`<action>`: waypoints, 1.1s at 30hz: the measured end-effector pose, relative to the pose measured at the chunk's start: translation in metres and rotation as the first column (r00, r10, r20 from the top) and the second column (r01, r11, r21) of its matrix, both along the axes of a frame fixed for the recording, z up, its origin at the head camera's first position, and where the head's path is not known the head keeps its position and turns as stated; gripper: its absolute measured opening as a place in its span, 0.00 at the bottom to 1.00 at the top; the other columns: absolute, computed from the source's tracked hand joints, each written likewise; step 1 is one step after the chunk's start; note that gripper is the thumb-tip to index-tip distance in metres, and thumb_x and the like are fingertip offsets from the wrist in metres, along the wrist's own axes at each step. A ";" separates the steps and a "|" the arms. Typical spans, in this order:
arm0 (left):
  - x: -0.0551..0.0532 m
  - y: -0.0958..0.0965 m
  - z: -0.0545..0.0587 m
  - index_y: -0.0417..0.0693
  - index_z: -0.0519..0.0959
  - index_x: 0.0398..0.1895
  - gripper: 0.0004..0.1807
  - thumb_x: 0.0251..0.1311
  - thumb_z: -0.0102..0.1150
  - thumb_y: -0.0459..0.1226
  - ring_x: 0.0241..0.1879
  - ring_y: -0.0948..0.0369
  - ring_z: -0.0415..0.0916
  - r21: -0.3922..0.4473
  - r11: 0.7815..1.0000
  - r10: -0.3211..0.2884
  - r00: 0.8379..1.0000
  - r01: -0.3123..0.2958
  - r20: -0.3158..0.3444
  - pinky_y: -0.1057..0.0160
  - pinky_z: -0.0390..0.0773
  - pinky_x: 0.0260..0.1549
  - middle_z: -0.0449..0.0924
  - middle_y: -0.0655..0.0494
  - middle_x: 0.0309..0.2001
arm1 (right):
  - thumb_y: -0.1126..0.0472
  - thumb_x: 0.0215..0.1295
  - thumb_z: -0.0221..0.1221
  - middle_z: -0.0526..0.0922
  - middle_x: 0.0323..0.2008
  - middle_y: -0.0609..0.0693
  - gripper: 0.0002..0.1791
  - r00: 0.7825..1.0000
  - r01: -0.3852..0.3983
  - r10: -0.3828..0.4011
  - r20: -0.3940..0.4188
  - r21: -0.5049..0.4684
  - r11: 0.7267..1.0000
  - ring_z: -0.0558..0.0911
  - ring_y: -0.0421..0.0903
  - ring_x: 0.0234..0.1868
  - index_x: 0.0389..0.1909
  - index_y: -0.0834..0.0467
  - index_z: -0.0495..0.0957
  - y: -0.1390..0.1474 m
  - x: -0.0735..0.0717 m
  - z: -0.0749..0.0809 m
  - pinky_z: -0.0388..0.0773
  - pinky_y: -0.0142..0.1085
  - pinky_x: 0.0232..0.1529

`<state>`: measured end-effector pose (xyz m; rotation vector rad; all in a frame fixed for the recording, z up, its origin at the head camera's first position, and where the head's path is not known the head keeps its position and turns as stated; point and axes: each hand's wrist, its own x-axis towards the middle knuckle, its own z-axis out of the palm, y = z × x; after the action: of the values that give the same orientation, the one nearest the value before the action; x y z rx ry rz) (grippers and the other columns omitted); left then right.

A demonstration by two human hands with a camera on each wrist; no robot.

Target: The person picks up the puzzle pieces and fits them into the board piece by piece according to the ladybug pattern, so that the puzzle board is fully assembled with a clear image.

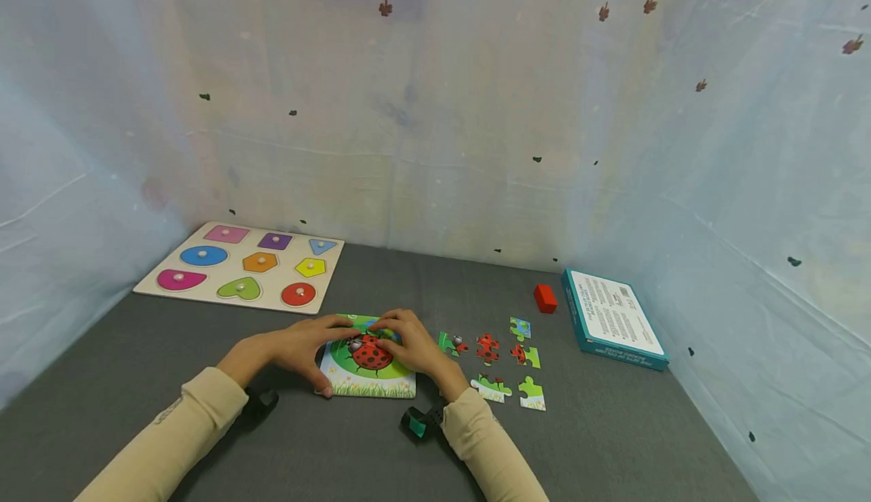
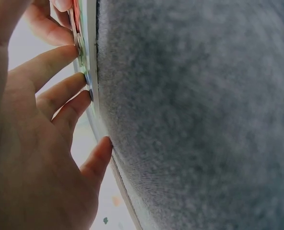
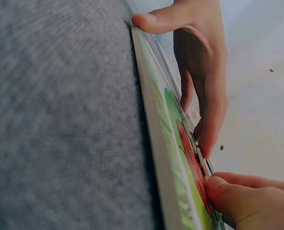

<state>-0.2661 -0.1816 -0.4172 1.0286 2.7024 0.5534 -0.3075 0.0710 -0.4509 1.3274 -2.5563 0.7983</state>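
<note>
A ladybug puzzle board lies flat on the dark grey table, its ladybug picture facing up. My left hand reaches over its left side: the fingers are stretched across the top and the thumb is at the lower left corner. On the upper right part, my right hand has thumb and index fingertips at a puzzle piece, seemingly pinching it; the fingers partly hide it. In the right wrist view, some piece edges stand slightly above the board near both hands' fingertips.
Several loose puzzle pieces lie right of the board. Behind them are a red block and a teal box with a white label. A wooden shape board with knobbed pieces sits back left. Pale curtains enclose the table.
</note>
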 end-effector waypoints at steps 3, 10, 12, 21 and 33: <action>0.000 0.001 -0.001 0.50 0.60 0.69 0.56 0.36 0.68 0.64 0.62 0.41 0.57 -0.008 1.000 0.012 1.000 -0.012 -0.010 0.35 0.58 0.54 0.56 0.43 0.67 | 0.61 0.64 0.58 0.73 0.54 0.56 0.14 1.000 -0.006 0.006 -0.014 -0.009 1.000 0.70 0.51 0.55 0.50 0.58 0.78 0.000 -0.001 -0.001 0.67 0.43 0.55; 0.003 0.006 -0.003 0.47 0.62 0.68 0.56 0.35 0.68 0.65 0.65 0.43 0.53 -0.014 1.000 0.018 0.999 -0.019 -0.033 0.33 0.52 0.56 0.55 0.45 0.67 | 0.63 0.64 0.58 0.73 0.53 0.57 0.14 1.000 -0.011 0.010 -0.018 -0.025 1.000 0.70 0.51 0.53 0.50 0.59 0.78 0.000 -0.001 -0.003 0.68 0.43 0.53; 0.004 0.009 -0.001 0.46 0.62 0.68 0.56 0.35 0.68 0.65 0.65 0.44 0.52 -0.020 1.000 0.008 0.999 -0.009 -0.045 0.32 0.52 0.55 0.56 0.46 0.67 | 0.63 0.64 0.58 0.73 0.52 0.57 0.14 1.000 -0.008 0.008 -0.017 -0.028 1.000 0.70 0.51 0.53 0.50 0.59 0.78 0.000 -0.001 -0.003 0.68 0.43 0.52; 0.004 0.012 0.001 0.46 0.63 0.66 0.56 0.34 0.68 0.65 0.66 0.44 0.50 -0.049 0.998 0.025 0.998 -0.028 -0.063 0.31 0.53 0.54 0.60 0.48 0.66 | 0.59 0.62 0.61 0.73 0.52 0.57 0.17 1.000 -0.015 0.015 0.011 -0.032 0.999 0.70 0.50 0.52 0.51 0.59 0.78 0.002 0.001 0.001 0.69 0.42 0.52; 0.001 0.015 -0.005 0.41 0.65 0.65 0.55 0.36 0.66 0.66 0.64 0.44 0.57 0.010 0.999 -0.052 0.993 0.053 -0.107 0.40 0.58 0.58 0.61 0.45 0.64 | 0.49 0.44 0.73 0.64 0.59 0.53 0.40 0.994 -0.026 0.019 0.107 0.067 0.997 0.64 0.49 0.57 0.60 0.53 0.70 0.004 0.002 0.002 0.67 0.42 0.54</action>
<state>-0.2655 -0.1663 -0.4219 1.1610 2.7572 0.5207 -0.3054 0.0753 -0.4488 1.3707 -2.6776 0.8141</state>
